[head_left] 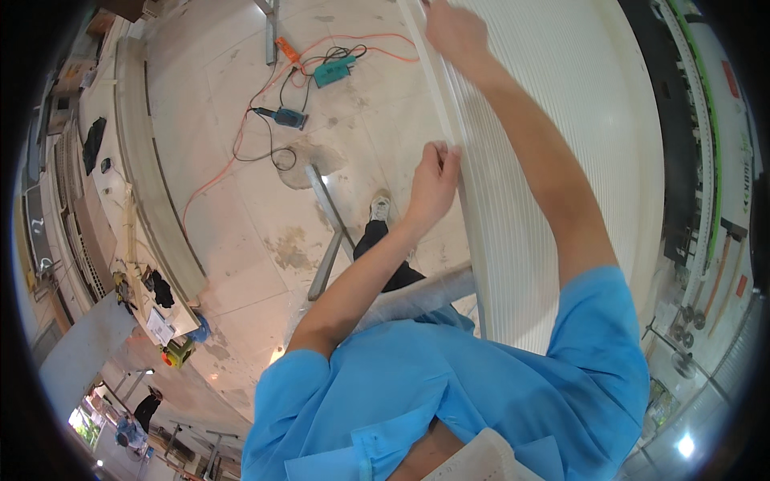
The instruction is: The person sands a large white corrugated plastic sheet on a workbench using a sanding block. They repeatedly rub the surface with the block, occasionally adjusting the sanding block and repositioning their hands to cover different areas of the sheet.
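A large white panel [513, 216] with fine parallel ribs stretches along my right side, with a smooth pale edge strip [443, 100] down its left side. My right hand [457, 36] reaches across the panel to its far left edge. Its fingers are closed there, partly cut off by the top of the view, and what they grip is hidden. Nearer to me, my left hand [433, 184] is beside the same edge. Its fingers are curled and pinched together, thumb close to the strip; anything between them is too small to make out.
Corded power tools, one dark blue [281, 117] and one green [334, 72], lie on the tiled floor [224, 264] among orange and black cables. Metal stand legs [325, 196] rise near my foot. A cluttered bench [128, 200] runs along the left; a dark machine bed [654, 88] stands right of the panel.
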`<action>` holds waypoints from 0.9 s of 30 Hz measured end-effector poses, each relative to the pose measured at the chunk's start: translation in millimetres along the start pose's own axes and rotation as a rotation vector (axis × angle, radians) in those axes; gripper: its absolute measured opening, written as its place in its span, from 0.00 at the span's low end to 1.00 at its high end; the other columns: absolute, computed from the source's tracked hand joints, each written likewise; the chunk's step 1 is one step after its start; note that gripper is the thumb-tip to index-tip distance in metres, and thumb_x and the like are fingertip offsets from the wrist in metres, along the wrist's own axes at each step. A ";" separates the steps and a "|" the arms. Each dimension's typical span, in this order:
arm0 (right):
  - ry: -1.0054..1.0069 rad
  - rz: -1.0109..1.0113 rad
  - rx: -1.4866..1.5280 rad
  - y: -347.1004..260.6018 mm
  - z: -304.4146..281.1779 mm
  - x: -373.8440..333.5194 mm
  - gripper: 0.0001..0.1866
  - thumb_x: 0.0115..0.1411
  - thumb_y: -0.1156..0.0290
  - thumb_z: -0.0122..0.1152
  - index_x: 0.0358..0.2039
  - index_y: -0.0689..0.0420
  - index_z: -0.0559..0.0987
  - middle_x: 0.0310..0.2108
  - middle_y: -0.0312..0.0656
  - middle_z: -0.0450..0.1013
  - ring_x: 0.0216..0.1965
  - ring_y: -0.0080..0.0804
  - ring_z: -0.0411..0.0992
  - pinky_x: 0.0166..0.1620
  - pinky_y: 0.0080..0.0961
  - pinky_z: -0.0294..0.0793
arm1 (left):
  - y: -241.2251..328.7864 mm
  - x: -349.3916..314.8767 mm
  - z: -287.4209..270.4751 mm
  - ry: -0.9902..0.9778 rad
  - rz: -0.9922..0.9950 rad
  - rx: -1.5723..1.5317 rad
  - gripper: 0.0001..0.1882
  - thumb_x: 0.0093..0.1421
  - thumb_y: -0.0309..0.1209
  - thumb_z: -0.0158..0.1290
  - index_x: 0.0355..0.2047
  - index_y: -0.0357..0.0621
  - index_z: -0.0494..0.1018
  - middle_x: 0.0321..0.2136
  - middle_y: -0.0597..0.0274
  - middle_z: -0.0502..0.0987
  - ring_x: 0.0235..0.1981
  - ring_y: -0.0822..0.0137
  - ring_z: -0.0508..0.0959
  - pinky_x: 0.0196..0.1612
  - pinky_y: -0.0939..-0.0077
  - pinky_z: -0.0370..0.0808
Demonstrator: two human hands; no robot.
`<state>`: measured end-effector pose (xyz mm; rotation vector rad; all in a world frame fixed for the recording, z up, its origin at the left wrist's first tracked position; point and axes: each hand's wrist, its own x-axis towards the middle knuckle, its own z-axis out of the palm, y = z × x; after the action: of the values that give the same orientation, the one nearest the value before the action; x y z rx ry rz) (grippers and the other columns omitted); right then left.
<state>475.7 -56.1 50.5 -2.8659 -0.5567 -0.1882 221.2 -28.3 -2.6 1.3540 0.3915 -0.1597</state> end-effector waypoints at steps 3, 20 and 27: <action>0.141 -0.073 0.034 -19.9 4.2 82.5 0.16 0.66 0.68 0.47 0.38 0.63 0.82 0.35 0.58 0.81 0.38 0.57 0.81 0.42 0.50 0.80 | 0.7 -4.9 3.1 0.048 0.065 0.068 0.18 0.73 0.40 0.48 0.41 0.33 0.67 0.22 0.58 0.72 0.24 0.67 0.73 0.30 0.68 0.73; -0.246 0.247 0.031 -20.3 -129.4 -501.3 0.09 0.63 0.68 0.62 0.28 0.56 0.74 0.21 0.46 0.74 0.22 0.46 0.76 0.24 0.43 0.72 | 8.6 1.1 -7.5 -0.068 -0.009 -0.106 0.20 0.74 0.45 0.48 0.47 0.37 0.68 0.33 0.63 0.73 0.31 0.73 0.75 0.39 0.75 0.78; 0.032 -0.006 0.112 9.2 -38.7 -257.4 0.11 0.68 0.65 0.52 0.30 0.56 0.74 0.23 0.48 0.76 0.23 0.48 0.76 0.25 0.47 0.72 | -2.4 2.6 -9.6 -0.115 -0.024 -0.148 0.18 0.74 0.44 0.48 0.47 0.38 0.67 0.35 0.64 0.73 0.33 0.73 0.75 0.38 0.74 0.77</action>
<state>239.1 -164.8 43.7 -2.7482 -0.5513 -0.1976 221.1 -19.2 -7.3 1.1887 0.3165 -0.2230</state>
